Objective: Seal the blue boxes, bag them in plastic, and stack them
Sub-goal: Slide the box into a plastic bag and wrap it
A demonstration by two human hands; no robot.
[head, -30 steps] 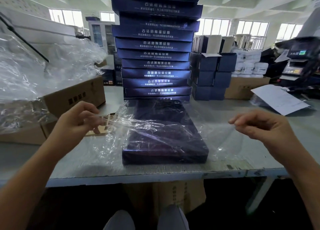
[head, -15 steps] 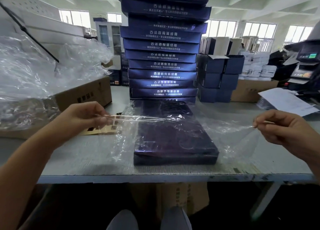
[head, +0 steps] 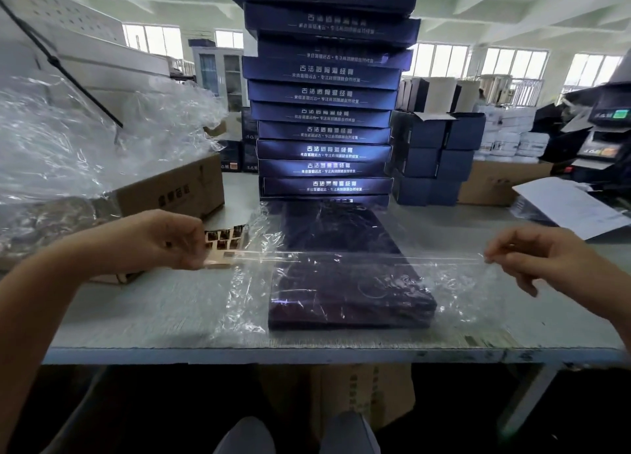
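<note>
Bagged box: a flat dark blue cardboard box (head: 348,283) lies on the pale grey surface (head: 153,310) near its front edge, inside a clear crinkled plastic bag (head: 249,300)
Bag mouth: the bag's straight clear edge strip is stretched taut across the top of the box, running from 9 o'clock to 3 o'clock between the two hands
Left hand (head: 164,238): fingers curled, pinching the left end of the strip; the box lies at about 4 o'clock from it, near but not touching
Right hand (head: 532,259): thumb and forefinger pinch the right end of the strip, the other fingers loosely curled below; the box lies at about 8 o'clock from it, apart from the fingers
Stack: a tall pile of flat blue boxes with white lettering (head: 324,112) rises at 12 o'clock of the bagged box, just behind it
Copper sheet: a copper-coloured cut-out sheet (head: 225,245) lies beside the left hand's fingertips, partly under the bag's edge
At 10 o'clock: a brown cardboard carton (head: 170,194) with a heap of loose clear plastic (head: 68,139) spilling over it
At 2 o'clock: small dark blue cartons (head: 430,160) piled together, and farther right a white paper sheet (head: 573,207)
</note>
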